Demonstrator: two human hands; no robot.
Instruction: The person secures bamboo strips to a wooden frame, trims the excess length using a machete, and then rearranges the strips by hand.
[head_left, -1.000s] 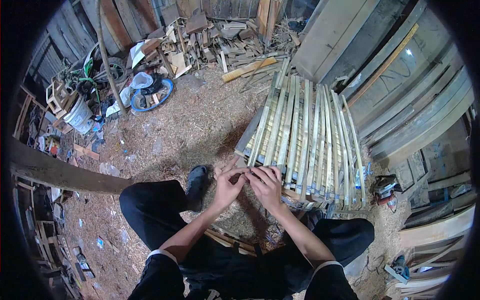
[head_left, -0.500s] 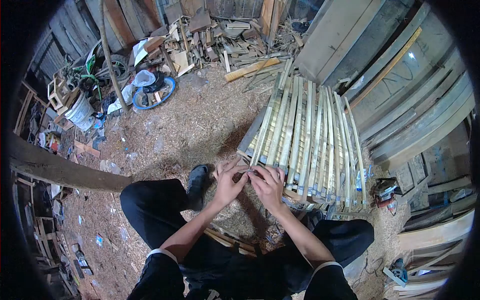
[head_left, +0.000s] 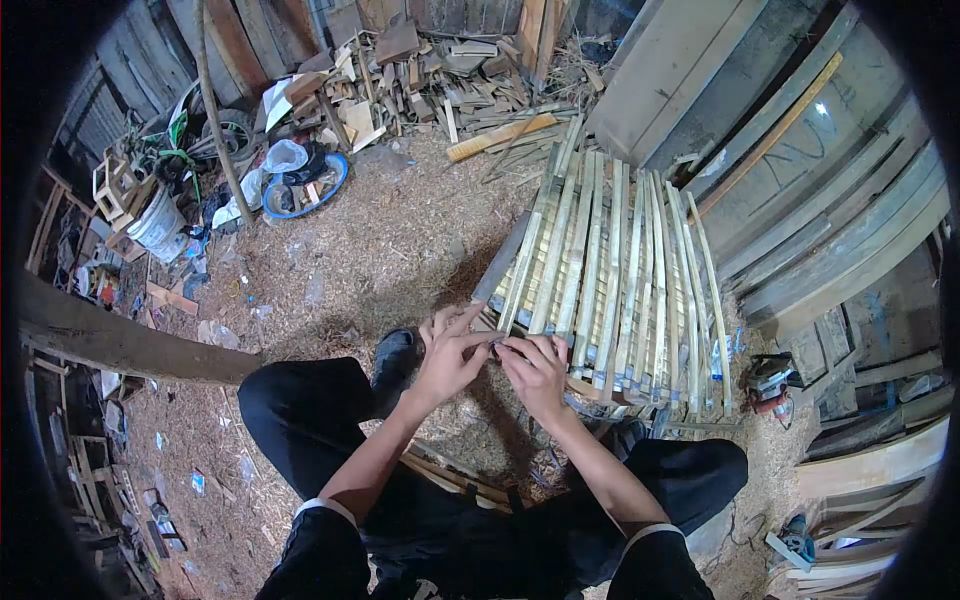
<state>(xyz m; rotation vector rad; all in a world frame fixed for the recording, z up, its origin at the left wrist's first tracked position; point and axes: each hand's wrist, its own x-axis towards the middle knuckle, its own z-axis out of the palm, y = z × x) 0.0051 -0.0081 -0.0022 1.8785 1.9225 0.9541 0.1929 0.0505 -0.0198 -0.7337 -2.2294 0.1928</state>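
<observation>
By slats (head_left: 600,265), L hand (head_left: 450,358) nr R (head_left: 537,376).

We see the left hand (head_left: 452,358) and right hand (head_left: 537,372) side by side mid-frame, by the lower-left corner of the slats (head_left: 600,265). Scraps (head_left: 425,95) lie at top centre; upper left, a bucket (head_left: 160,230) stands left of a basin (head_left: 343,183); a tool (head_left: 770,385) sits right of the slats, boards (head_left: 875,462) along the right edge.

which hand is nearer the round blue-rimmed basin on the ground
Left. In the image, the left hand is below and right of the basin, well apart; the right hand is farther right, by the near end of the pale wooden strips.
</observation>
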